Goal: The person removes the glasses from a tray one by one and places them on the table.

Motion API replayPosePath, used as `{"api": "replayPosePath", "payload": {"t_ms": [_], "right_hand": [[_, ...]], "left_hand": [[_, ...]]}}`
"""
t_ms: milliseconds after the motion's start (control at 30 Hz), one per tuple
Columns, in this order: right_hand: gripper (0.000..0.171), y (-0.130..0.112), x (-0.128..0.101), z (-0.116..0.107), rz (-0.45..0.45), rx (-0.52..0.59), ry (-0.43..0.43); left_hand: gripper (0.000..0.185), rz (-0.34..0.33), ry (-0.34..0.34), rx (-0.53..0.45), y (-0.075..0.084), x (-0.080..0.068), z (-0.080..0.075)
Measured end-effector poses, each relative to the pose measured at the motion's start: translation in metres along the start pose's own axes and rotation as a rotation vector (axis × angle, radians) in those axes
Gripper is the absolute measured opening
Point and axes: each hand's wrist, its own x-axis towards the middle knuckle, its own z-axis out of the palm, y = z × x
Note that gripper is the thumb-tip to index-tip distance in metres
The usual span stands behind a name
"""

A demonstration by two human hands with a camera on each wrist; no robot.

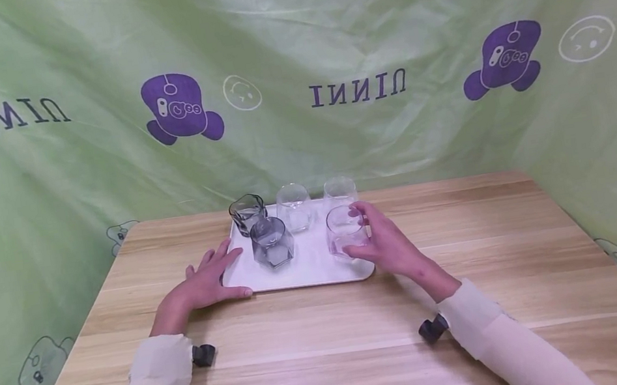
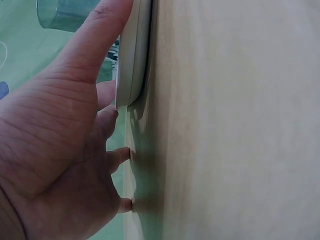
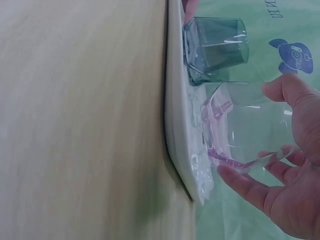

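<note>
My right hand (image 1: 389, 243) has thumb and fingers round a clear glass with a pink-tinted base (image 1: 342, 230), at the right front of a white tray (image 1: 313, 271). In the right wrist view the thumb lies along one side of this glass (image 3: 245, 125), with fingers on the other. At the tray's left front corner is my left hand (image 1: 203, 286), its fingers spread along the edge and its thumb at the front rim. Beside that hand, a grey faceted glass (image 1: 273, 247) stands upright on the tray.
Behind the grey glass stands a dark wavy glass (image 1: 246, 213). Two clear glasses, one at the back middle (image 1: 295, 211) and one at the back right (image 1: 340, 189), share the tray. It sits on a wooden table (image 1: 320, 362) near a green curtain (image 1: 301, 141).
</note>
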Motion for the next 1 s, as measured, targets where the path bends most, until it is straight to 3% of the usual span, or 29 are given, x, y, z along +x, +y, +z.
{"api": "replayPosePath", "payload": {"t_ms": [233, 600, 1000], "right_hand": [[0.082, 0.008, -0.008, -0.022, 0.023, 0.058, 0.011], [0.080, 0.027, -0.019, -0.050, 0.005, 0.020, 0.041], [0.074, 0.065, -0.038, -0.100, 0.049, -0.025, 0.115]], "left_hand": [[0.107, 0.010, 0.001, -0.002, 0.001, 0.000, 0.001], [0.107, 0.013, 0.010, -0.009, -0.003, -0.007, -0.001], [0.107, 0.016, 0.005, -0.018, -0.003, -0.002, 0.002]]}}
